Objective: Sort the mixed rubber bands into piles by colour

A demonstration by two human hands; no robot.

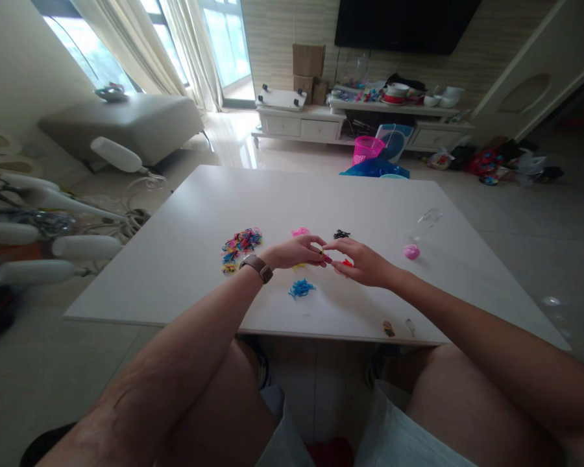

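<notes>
My left hand [299,251], with a brown-strapped watch [257,267] on its wrist, reaches over the white table [214,201]. Its fingertips are closed on a small magenta piece [326,258] with a yellow bit beside it; its exact kind is too small to tell. Coming from the right, my right hand [363,263] holds thumb and forefinger apart around that piece, the forefinger close to the yellow bit. Around the hands lie small piles of rubber bands: blue [302,288], pink [300,231], black [341,234] and red [346,263]. Some yellow ones [298,265] are partly hidden under my left hand.
A mixed-colour pile of bands [242,242] lies to the left. At the right are a pink round object [411,251] and a clear container [428,220]. Near the front edge lie a yellow-brown figure [388,329] and a small clear item [410,327]. A white-armed lamp [117,154] stands beside the table.
</notes>
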